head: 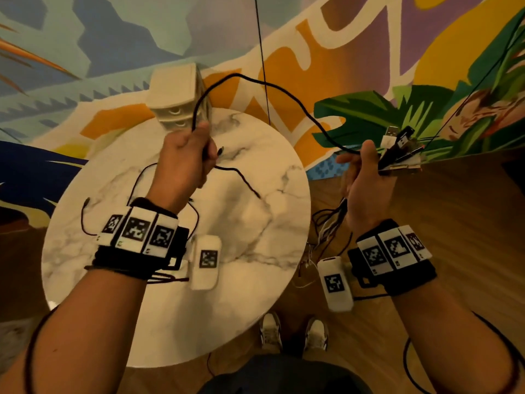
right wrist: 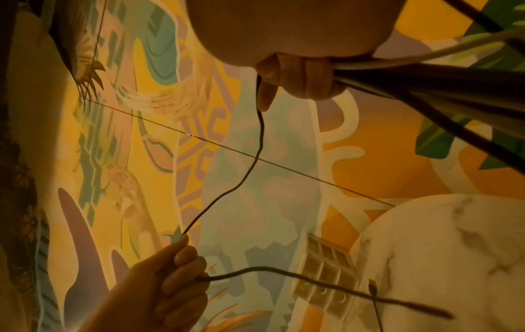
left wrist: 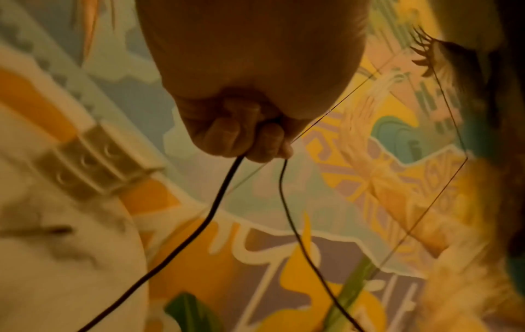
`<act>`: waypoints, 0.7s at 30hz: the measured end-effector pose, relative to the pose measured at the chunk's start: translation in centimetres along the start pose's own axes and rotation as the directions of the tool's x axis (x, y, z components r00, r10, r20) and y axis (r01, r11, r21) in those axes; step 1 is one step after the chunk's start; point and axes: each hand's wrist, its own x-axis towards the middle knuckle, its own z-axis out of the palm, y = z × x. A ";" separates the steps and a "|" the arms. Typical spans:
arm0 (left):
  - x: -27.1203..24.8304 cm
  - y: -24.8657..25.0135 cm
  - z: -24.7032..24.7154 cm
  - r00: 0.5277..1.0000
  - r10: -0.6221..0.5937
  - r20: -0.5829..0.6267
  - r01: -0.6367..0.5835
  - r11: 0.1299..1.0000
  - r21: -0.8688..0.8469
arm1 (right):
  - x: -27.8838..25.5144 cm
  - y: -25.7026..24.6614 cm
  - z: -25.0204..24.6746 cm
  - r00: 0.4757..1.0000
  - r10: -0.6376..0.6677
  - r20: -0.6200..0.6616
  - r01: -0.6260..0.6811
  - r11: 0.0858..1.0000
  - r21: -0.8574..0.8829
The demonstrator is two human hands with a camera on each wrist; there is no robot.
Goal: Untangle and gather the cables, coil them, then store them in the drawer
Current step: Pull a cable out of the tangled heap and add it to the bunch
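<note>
Step in hand, by my reading: untangling and gathering, coiling not yet begun. Left hand (head: 186, 155) is raised over the far edge of the round tabletop (head: 255, 251), fingers (left wrist: 227, 134) curled tight round a black cable (head: 272, 88). That cable arcs through the air to the right hand (head: 366, 177), held off the right edge over the floor. Right fingers (right wrist: 306, 78) grip a bundle of gathered cables (head: 397, 149), plug ends sticking out past the fist, index pinching the black run. One free tail (head: 241, 177) trails onto the tabletop; another thin cable (head: 85, 220) lies near the left edge. Small drawer unit (head: 176, 95) stands at the far edge, drawers apparently closed.

Next move likely calls for drawing the slack in toward the bundle, freeing the tail without snagging, then looping.
</note>
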 end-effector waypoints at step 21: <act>-6.2 2.0 24.4 0.558 0.112 0.822 -0.428 0.888 0.169 | -0.2 -1.9 -14.7 0.985 0.173 0.004 -0.167 0.959 -0.228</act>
